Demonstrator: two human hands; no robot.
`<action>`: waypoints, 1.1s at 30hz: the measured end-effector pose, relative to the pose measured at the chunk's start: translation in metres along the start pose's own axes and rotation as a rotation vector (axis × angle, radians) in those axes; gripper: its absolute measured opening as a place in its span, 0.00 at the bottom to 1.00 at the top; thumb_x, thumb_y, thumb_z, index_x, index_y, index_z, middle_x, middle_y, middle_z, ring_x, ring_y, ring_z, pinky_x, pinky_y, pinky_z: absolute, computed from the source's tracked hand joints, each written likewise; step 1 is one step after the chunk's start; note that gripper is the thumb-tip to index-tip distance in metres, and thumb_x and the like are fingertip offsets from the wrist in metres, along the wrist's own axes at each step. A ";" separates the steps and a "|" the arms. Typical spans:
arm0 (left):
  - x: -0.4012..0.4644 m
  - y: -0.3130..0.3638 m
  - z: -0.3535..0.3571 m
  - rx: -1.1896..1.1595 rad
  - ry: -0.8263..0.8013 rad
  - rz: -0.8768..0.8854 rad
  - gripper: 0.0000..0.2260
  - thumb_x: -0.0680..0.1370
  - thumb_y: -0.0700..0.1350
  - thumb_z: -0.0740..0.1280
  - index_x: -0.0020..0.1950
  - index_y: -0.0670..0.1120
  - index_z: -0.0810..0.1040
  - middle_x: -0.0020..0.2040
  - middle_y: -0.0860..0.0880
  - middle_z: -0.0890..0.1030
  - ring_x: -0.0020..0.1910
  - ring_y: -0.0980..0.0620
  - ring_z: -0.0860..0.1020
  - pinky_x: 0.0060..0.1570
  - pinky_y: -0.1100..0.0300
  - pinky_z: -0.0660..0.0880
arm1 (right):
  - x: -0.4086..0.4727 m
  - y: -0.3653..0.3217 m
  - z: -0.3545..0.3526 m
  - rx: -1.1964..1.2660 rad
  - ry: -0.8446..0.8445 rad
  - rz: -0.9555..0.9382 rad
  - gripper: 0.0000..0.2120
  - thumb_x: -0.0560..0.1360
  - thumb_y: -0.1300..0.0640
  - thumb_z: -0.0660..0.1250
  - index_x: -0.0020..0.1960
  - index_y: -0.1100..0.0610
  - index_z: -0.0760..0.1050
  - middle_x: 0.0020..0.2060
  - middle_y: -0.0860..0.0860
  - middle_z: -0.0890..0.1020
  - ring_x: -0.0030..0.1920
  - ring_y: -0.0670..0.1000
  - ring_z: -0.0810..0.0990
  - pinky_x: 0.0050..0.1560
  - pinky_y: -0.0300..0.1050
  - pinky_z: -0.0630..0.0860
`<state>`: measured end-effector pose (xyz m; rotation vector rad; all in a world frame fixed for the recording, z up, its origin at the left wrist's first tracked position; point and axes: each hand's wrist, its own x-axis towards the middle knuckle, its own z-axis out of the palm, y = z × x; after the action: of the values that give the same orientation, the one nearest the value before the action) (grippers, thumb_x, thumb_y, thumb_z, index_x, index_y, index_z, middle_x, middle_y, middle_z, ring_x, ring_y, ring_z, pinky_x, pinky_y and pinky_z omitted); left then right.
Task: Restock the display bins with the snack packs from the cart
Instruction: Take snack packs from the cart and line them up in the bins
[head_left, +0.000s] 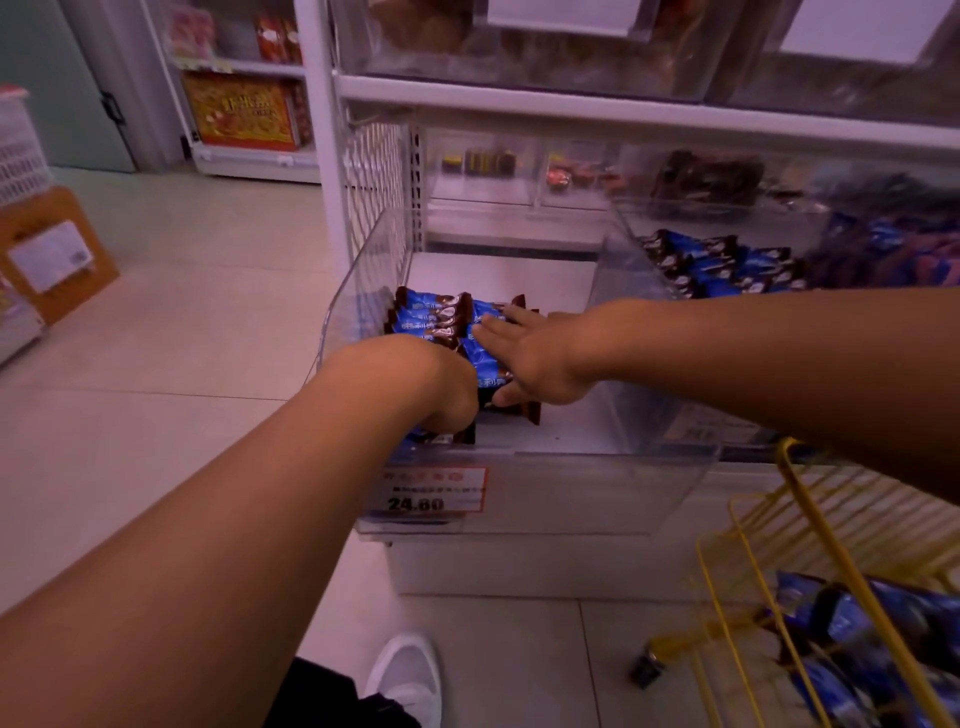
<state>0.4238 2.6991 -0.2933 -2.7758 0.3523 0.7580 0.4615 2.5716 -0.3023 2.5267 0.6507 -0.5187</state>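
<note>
Both hands (467, 374) arrange snack packs (434, 312) in, seemingly, one bin (363, 270).

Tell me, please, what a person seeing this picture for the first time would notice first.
Both bare arms reach into the clear display bin at the centre: the left hand grips blue snack packs near its front wall, and the right hand lies flat on the packs beside it. A price tag reading 24.80 sits on the bin's front. At the lower right, a yellow wire cart holds more blue packs.
</note>
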 end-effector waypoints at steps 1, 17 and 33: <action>-0.003 0.000 -0.001 0.013 -0.002 0.003 0.20 0.83 0.42 0.55 0.76 0.41 0.64 0.76 0.40 0.62 0.72 0.41 0.66 0.71 0.47 0.66 | -0.001 -0.002 0.000 -0.013 -0.003 0.008 0.39 0.83 0.39 0.51 0.80 0.58 0.35 0.81 0.54 0.40 0.80 0.57 0.36 0.78 0.55 0.43; -0.086 0.144 -0.016 -0.378 0.998 0.802 0.12 0.76 0.57 0.62 0.43 0.50 0.79 0.34 0.55 0.80 0.33 0.51 0.79 0.36 0.53 0.77 | -0.278 0.114 0.165 0.259 0.337 0.191 0.17 0.78 0.42 0.62 0.50 0.53 0.81 0.42 0.51 0.83 0.44 0.56 0.82 0.44 0.50 0.77; 0.026 0.366 0.038 0.129 -0.208 0.487 0.30 0.76 0.51 0.73 0.73 0.45 0.65 0.56 0.43 0.78 0.57 0.42 0.80 0.53 0.51 0.79 | -0.228 0.129 0.305 0.598 -0.519 0.156 0.34 0.72 0.39 0.74 0.73 0.50 0.69 0.69 0.48 0.74 0.66 0.55 0.74 0.60 0.49 0.72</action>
<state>0.3210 2.3616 -0.4004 -2.4796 1.0162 1.0733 0.2718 2.2305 -0.4001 2.7456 0.1025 -1.4167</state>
